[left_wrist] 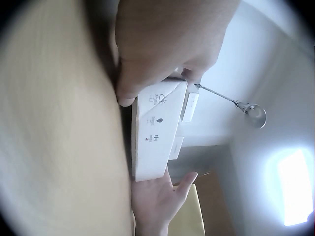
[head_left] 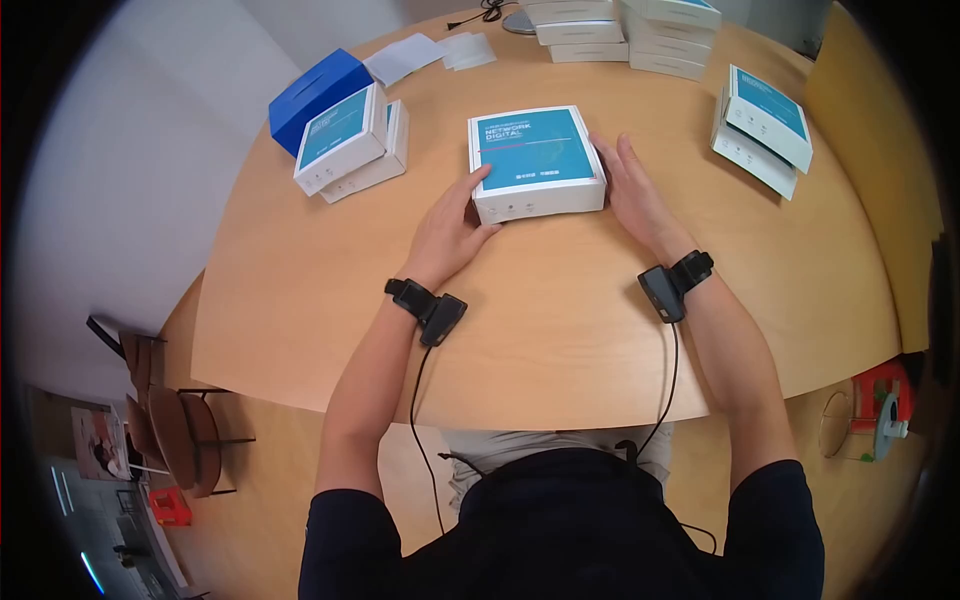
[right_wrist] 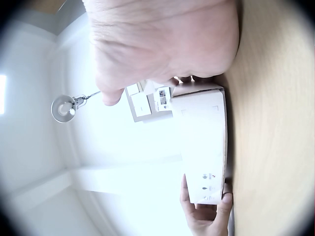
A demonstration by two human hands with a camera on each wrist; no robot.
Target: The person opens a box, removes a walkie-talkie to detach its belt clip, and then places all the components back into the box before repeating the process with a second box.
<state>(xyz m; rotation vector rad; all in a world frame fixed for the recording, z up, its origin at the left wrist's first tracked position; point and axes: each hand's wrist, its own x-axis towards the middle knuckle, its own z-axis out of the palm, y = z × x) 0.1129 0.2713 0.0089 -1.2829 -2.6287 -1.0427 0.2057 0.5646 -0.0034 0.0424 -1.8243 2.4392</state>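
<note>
A flat white box with a teal "NETWORK DIGITAL" lid (head_left: 537, 150) lies on the table in front of the person. My left hand (head_left: 448, 228) grips its left side, with fingers at the lid's edge and the thumb low at the front corner. Along the opposite side rests my right hand (head_left: 640, 200), its fingers straight and its thumb raised. In the left wrist view, small printed icons mark the box's white front (left_wrist: 155, 128). The right wrist view shows the left hand (right_wrist: 209, 219) gripping the box's far end, fingers and thumb on opposite faces.
Two similar boxes (head_left: 345, 130) lean at the left by a blue box (head_left: 315, 95). Another pair (head_left: 768, 105) stands at the right beside a yellow panel (head_left: 875, 150). Stacked white boxes (head_left: 672, 45) and white papers (head_left: 405, 57) are at the back. Cables run from both wrist cameras.
</note>
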